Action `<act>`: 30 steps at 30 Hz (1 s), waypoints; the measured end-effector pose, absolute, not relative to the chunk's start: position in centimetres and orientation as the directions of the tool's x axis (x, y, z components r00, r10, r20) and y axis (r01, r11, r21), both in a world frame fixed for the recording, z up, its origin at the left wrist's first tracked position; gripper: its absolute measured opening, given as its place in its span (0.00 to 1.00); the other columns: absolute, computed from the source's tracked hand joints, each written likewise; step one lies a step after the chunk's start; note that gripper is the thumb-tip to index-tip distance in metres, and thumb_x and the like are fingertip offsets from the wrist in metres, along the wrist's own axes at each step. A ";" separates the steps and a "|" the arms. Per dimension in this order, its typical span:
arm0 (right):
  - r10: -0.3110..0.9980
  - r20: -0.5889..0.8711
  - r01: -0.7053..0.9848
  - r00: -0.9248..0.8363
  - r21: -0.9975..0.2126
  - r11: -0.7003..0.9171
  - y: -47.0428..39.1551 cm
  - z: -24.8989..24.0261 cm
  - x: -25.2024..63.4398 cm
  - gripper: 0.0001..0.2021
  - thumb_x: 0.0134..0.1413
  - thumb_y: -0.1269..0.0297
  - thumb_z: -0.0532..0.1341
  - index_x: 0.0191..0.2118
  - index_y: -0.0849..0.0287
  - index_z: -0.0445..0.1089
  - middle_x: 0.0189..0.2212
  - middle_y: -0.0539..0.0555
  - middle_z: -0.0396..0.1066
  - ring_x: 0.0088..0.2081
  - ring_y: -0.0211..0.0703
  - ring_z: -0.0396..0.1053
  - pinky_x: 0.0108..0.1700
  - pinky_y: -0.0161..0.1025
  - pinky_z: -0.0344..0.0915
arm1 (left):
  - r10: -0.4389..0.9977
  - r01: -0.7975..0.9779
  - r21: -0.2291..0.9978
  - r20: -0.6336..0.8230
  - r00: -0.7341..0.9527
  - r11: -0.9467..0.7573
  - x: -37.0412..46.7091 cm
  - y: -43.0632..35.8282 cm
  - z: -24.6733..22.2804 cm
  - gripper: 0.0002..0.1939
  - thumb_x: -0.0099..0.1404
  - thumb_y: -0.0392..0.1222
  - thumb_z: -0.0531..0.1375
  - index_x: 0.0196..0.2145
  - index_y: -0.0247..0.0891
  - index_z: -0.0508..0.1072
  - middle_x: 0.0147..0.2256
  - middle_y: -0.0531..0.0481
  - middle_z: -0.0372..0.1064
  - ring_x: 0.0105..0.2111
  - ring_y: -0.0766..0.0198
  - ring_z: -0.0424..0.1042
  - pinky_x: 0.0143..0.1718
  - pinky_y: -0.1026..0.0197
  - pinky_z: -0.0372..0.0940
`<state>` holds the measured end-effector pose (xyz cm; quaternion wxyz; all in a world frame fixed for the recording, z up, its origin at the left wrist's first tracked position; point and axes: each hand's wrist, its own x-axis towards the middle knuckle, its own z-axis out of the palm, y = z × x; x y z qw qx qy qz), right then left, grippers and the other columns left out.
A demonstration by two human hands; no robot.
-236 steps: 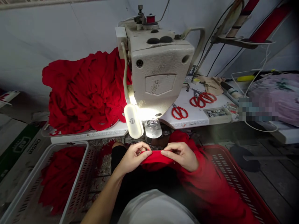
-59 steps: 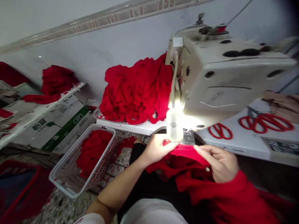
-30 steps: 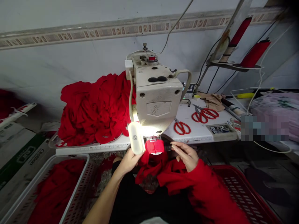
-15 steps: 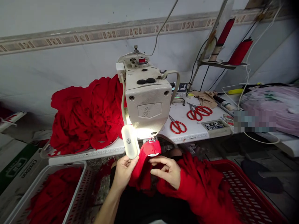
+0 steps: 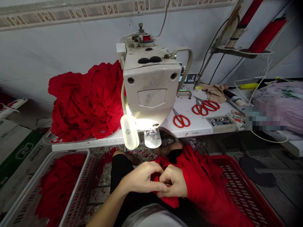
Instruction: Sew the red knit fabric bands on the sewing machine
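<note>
Over my lap, my left hand [image 5: 144,177] and my right hand [image 5: 174,183] meet at the fingertips, both closed on red fabric [image 5: 171,201]. Red cloth also covers my right forearm and spreads toward the right basket. In front of my hands stands the sewing machine [image 5: 151,85]. Its lamp [image 5: 130,132] is lit, and nothing red lies on its small plate [image 5: 152,140] under the needle.
A red cloth heap [image 5: 87,104] lies left of the machine. Scissors [image 5: 181,120] and a parts tray [image 5: 221,123] rest on the table. A white basket [image 5: 88,157] stands left, a red basket [image 5: 246,186] right. Thread cones [image 5: 267,36] hang over the back right.
The red piece has come off the machine's plate. Both hands have moved down toward my lap and come together on the fabric. The view has shifted slightly downward.
</note>
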<state>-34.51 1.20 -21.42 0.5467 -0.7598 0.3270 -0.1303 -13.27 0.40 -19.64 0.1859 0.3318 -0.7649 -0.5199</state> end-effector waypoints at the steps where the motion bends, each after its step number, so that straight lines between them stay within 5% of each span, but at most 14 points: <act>1: -0.649 -0.167 -0.367 0.742 -0.912 -0.185 1.1 -21.6 -34.8 0.18 0.46 0.59 0.73 0.16 0.59 0.69 0.11 0.41 0.50 0.16 0.29 0.46 0.19 0.33 0.40 | -0.655 -0.324 0.917 -0.098 -0.749 0.233 -13.4 0.3 -19.9 0.18 0.61 0.54 0.70 0.33 0.34 0.79 0.28 0.52 0.70 0.27 0.67 0.64 0.30 0.65 0.58; 7: -0.874 -0.158 -0.300 0.460 -0.954 0.015 0.5 -21.5 -36.0 0.16 0.57 0.52 0.67 0.29 0.61 0.80 0.16 0.49 0.68 0.18 0.35 0.60 0.20 0.32 0.51 | -0.816 -0.277 0.961 -0.162 -0.555 -0.003 -11.7 0.3 -20.6 0.18 0.71 0.50 0.61 0.33 0.32 0.78 0.26 0.52 0.67 0.27 0.68 0.61 0.29 0.66 0.57; 13: -0.933 -0.150 -0.097 0.327 -0.987 0.124 -0.5 -20.0 -34.7 0.17 0.58 0.51 0.68 0.32 0.63 0.79 0.20 0.52 0.73 0.21 0.38 0.65 0.24 0.35 0.61 | -0.948 -0.047 0.997 -0.065 -0.313 -0.053 -10.7 0.6 -20.6 0.20 0.69 0.47 0.64 0.55 0.35 0.77 0.27 0.55 0.66 0.22 0.70 0.62 0.24 0.68 0.58; 20: -0.971 0.120 -0.232 0.209 -0.958 -0.168 -0.9 -16.9 -33.5 0.13 0.60 0.57 0.66 0.31 0.60 0.80 0.27 0.55 0.78 0.29 0.45 0.73 0.33 0.38 0.68 | -0.918 -0.359 0.852 0.306 -0.252 0.382 -10.4 -0.8 -18.7 0.12 0.73 0.40 0.60 0.44 0.37 0.84 0.33 0.44 0.78 0.32 0.60 0.74 0.38 0.61 0.68; 30: -0.995 -0.031 -0.011 0.096 -0.999 0.030 -3.3 -18.4 -33.7 0.15 0.54 0.52 0.71 0.30 0.62 0.81 0.23 0.54 0.76 0.24 0.42 0.69 0.28 0.38 0.64 | -0.995 -0.254 0.965 0.037 -0.097 0.061 -11.3 -2.4 -17.6 0.15 0.68 0.49 0.63 0.31 0.34 0.75 0.28 0.49 0.72 0.30 0.62 0.70 0.34 0.62 0.66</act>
